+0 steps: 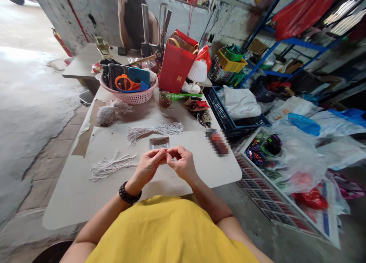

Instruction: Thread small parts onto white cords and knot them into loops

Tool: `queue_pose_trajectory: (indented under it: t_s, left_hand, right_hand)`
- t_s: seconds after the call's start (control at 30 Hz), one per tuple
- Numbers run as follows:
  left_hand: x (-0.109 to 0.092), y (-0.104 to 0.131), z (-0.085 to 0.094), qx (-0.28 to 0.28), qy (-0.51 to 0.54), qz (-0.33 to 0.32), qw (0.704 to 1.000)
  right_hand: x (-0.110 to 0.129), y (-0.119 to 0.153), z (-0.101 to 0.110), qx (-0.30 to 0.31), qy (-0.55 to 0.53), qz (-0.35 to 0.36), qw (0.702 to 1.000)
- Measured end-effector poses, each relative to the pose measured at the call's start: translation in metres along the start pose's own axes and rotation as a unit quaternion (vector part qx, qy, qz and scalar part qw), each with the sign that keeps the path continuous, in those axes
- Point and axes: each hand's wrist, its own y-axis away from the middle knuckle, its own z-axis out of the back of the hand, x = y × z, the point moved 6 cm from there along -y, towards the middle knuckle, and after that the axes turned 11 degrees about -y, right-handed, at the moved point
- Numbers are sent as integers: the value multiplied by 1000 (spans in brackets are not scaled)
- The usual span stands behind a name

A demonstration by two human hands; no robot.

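Above the tabletop's (211, 171) near edge, the left hand (150, 164) and right hand (182, 164) are pinching a tiny piece (166, 152) between closed fingertips; its kind isn't showing clearly. Toward the left edge, loose cords (114, 166) are lying spread. Just beyond the hands, a small tray (150, 143) is holding little bits. Farther back, two cord bundles (156, 129) are lying untouched, so much seems to be remaining.

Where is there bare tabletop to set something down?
The table is bare at front-left between the loose cords and left forearm, and between the right hand and right edge; its back is crowded with pink basket and red bag.
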Motion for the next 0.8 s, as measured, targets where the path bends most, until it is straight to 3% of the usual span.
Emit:
queue_pose_trajectory:
  t_s: [0.1,0.27,0.33,0.53,0.8]
  left_hand:
    - [-2,1,-2,8,-6,-5,1000]
    - [-8,2,1,16,-42,-41,998]
    - [-10,3,2,30,-76,-55,995]
    - [-8,6,0,71,-125,-49,988]
    - [-9,11,-6,131,-183,-39,974]
  right_hand:
    - [2,0,-1,12,7,9,1000]
    - [23,-2,7,13,77,104,992]
    - [25,-5,13,11,72,105,992]
    - [5,-16,7,155,-71,-33,985]
    - [-10,-11,-1,221,-236,-172,931]
